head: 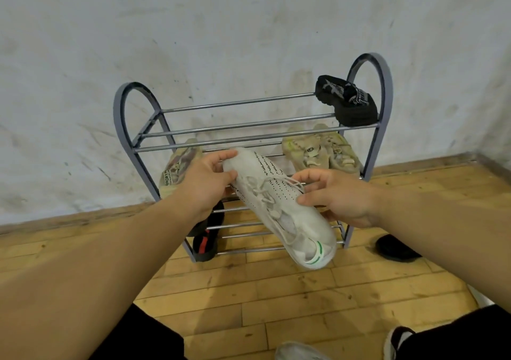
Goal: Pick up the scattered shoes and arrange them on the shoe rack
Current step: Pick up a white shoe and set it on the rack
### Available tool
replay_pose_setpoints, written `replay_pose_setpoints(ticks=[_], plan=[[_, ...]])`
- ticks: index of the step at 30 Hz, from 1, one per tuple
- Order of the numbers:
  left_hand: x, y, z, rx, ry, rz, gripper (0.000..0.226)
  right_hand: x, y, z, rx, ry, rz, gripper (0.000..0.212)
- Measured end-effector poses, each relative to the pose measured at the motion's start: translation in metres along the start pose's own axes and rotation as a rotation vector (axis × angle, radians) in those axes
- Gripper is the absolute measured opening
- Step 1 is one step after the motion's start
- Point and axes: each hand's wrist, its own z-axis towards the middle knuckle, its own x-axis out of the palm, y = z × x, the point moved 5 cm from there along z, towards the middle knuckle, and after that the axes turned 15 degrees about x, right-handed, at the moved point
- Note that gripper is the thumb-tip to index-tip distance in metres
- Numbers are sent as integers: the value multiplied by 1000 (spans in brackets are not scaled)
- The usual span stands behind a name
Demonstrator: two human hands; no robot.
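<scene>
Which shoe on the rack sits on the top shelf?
The black patterned shoe at the right end of the top shelf; the beige shoes sit one shelf lower, the black-and-red shoe on the bottom.

Left forearm [105, 251] and right forearm [448, 215], both bare, reach forward and converge. The left hand [206, 186], back towards the camera, grips the toe end of a white shoe [279, 213], its digits curled round it. The right hand [341, 200] grips the shoe's middle from the right, fingers curled. The hands do not touch.
</scene>
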Motion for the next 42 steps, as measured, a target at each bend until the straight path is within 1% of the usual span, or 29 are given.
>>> replay_pose_setpoints(ticks=[3,8,12,16,19,22,24,26,28,29,32,34,38,40,42], plan=[[3,-2,-1,-23,28,-38,50,-1,6,0,-8,-38,51,33],[16,-9,-13,-29,131,-97,67,-6,19,-4,-45,-44,98,31],[20,-17,-19,-66,161,-231,69,-11,31,-8,-92,-55,150,32],[22,-23,-26,-17,279,-180,77,-6,47,-4,-159,-111,246,28],[13,-28,-17,46,199,-131,77,10,63,2,-211,-145,299,23],[-5,-37,-1,96,89,-94,73,25,82,10,-283,-158,260,29],[-18,-42,9,114,6,-99,61,34,96,14,-347,-176,154,39],[-28,-44,18,101,-66,-123,55,41,110,19,-413,-210,28,47],[-39,-43,29,88,-132,-109,50,52,123,23,-455,-198,-71,52],[-44,-41,35,89,-158,-98,50,57,129,27,-466,-185,-117,58],[-58,-43,53,123,-223,-64,51,69,141,46,-476,-168,-253,91],[-69,-44,65,161,-268,-15,45,75,149,60,-492,-149,-296,102],[-84,-46,84,235,-349,68,22,81,164,90,-507,-222,-325,101],[-87,-41,92,237,-353,69,21,84,170,102,-546,-316,-378,93],[-88,-34,98,229,-305,83,26,87,173,111,-570,-396,-426,82]])
